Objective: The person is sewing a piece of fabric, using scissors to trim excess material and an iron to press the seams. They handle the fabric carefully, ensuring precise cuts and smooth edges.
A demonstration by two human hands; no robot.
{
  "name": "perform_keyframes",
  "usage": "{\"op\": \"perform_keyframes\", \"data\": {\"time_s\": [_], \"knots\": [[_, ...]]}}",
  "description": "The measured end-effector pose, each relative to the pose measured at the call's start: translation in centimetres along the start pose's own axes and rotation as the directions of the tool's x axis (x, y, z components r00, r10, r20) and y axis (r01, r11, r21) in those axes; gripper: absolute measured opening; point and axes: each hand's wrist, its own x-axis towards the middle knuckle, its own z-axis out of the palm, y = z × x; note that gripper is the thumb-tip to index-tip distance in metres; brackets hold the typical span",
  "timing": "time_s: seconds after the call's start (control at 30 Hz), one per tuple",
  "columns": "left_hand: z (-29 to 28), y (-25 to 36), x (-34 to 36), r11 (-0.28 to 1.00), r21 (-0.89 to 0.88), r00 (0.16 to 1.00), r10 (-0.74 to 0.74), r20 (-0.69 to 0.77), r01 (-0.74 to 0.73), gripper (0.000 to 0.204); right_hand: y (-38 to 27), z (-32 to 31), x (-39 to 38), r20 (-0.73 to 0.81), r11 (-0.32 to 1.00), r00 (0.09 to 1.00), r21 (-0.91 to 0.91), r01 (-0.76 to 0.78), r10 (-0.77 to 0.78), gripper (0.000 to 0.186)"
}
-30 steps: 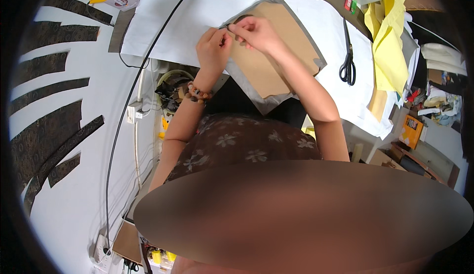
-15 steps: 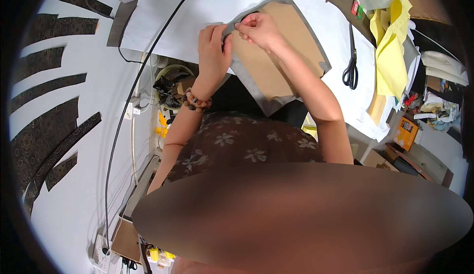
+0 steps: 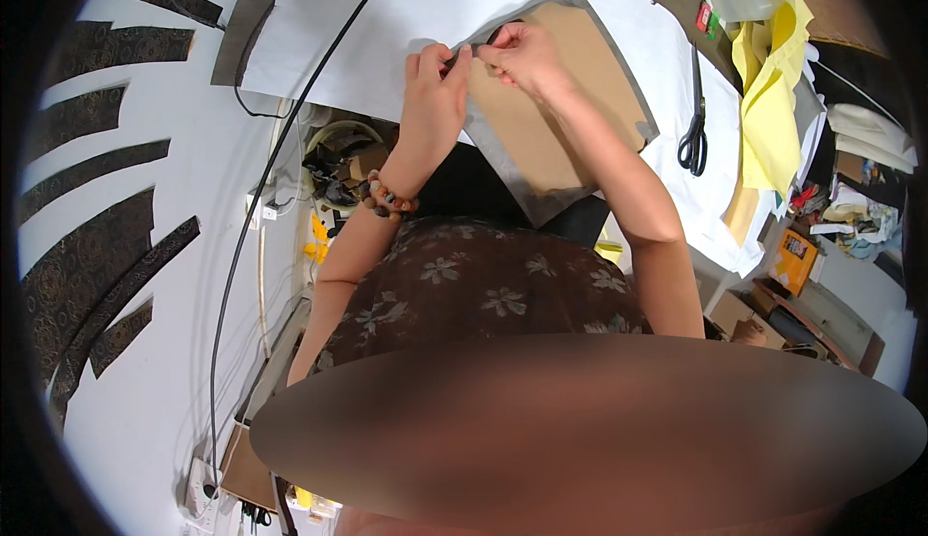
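A tan card pattern piece lies on a larger grey sheet with cut corners, on white paper. My left hand, with beads at the wrist, has its fingers bent and thumb pressed on the grey sheet's upper-left edge. My right hand pinches that same edge just right of the left thumb. A small dark piece shows behind the right fingers; I cannot make out what it is.
Black scissors lie right of the pattern, beside crumpled yellow paper. A translucent container stands at back right. A black cable crosses at left. Dark patterned strips are at far left. A bin of scraps sits below the table edge.
Both hands and the grey sheet with its pattern sit a little further right in view. My left fingers have shifted along the edge, and the thumb now reaches higher, near the right fingertips.
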Motion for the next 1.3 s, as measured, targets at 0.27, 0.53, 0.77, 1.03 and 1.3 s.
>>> {"op": "perform_keyframes", "data": {"time_s": [0.27,0.53,0.77,1.03,1.3], "knots": [[-1.1,-0.5,0.8,0.996,-0.061,0.985,0.072,0.158,-0.063,0.043,0.8,-1.8,-1.8,0.044,0.988,0.998,0.149,0.042,-0.049,0.017],[-2.1,-2.3,3.0,0.944,-0.061,0.926,0.329,0.185,-0.323,0.034,5.2,-8.3,-9.7,-0.443,0.93,0.865,0.153,0.334,-0.238,0.008],[1.8,-0.4,6.4,0.973,-0.124,0.967,-0.167,0.194,0.193,0.031,16.7,-14.5,-20.4,-0.774,0.99,0.625,-0.021,0.136,-0.103,0.023],[2.9,-0.8,9.6,0.974,0.076,0.843,-0.223,0.489,0.214,0.051,19.6,-6.8,-22.7,-0.19,0.787,0.98,0.612,0.074,0.055,0.036],[3.8,0.3,9.1,0.969,0.147,0.869,-0.243,0.43,0.198,0.052,20.4,-5.2,-21.4,-0.234,0.654,0.958,0.7,0.286,-0.168,0.044]]}}
